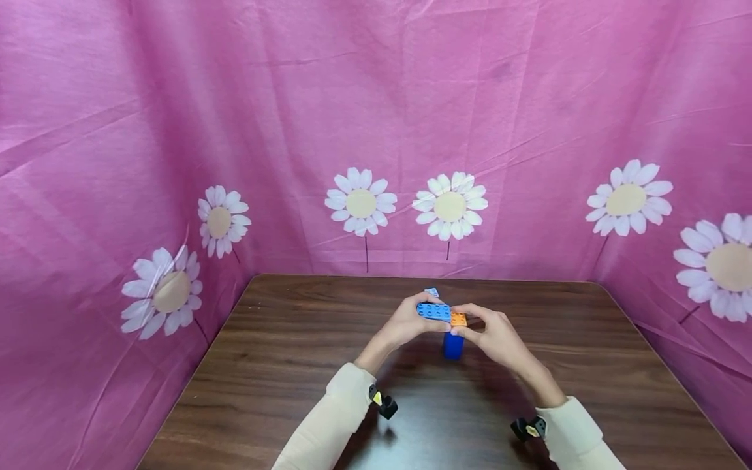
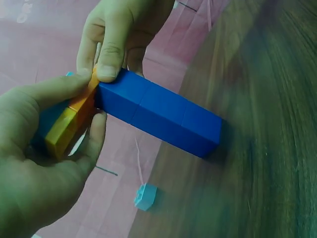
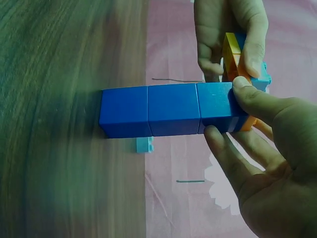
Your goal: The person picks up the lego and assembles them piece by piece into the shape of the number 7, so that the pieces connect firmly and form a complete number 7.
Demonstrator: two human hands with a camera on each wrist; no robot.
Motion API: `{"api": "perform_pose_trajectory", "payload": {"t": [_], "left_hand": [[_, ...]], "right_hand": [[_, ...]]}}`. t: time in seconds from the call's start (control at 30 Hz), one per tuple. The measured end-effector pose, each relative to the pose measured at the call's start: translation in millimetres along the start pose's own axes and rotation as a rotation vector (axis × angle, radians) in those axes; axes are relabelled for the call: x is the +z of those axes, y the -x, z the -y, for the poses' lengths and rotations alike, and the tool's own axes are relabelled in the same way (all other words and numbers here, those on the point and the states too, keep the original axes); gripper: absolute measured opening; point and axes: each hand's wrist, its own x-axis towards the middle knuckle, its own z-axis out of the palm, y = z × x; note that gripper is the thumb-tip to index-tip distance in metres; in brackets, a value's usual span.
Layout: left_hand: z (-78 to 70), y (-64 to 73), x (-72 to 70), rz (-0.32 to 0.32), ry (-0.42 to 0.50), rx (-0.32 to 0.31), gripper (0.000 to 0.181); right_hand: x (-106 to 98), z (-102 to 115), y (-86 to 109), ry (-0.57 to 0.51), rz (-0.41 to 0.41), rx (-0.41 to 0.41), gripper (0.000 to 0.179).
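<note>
A tower of three dark blue blocks (image 1: 453,347) stands upright on the table, with an orange brick (image 1: 459,319) at its top. My right hand (image 1: 496,336) pinches the tower's upper end between thumb and fingers, right at the orange brick. Left of the tower, my left hand (image 1: 405,323) grips a light blue studded brick (image 1: 433,311) together with the yellow brick (image 2: 60,130) beneath it. In the left wrist view the yellow and orange pieces form one row reaching out sideways from the tower top. Fingers of both hands cover part of where the pieces meet.
A small light blue brick (image 2: 145,197) lies on the table (image 1: 282,365) behind the hands, near the far edge. A pink cloth (image 1: 376,98) with printed daisies hangs around the table's back and sides. Each wrist wears a small black camera (image 1: 388,407).
</note>
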Motion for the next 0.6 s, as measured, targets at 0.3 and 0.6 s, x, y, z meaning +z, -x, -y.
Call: {"api": "perform_pose_trajectory", "payload": {"t": [0.3,0.6], "left_hand": [[12.5,10.1,-15.3,-0.071,-0.030,0.120,0.039],[18.3,20.0,-28.6,-0.110,-0.063,0.142,0.037]], "right_hand": [[14.1,9.7,-7.7,-0.024,0.014,-0.042,0.042],[8.8,13.6,-18.2,-0.022,0.209,-0.093,0.049]]}}
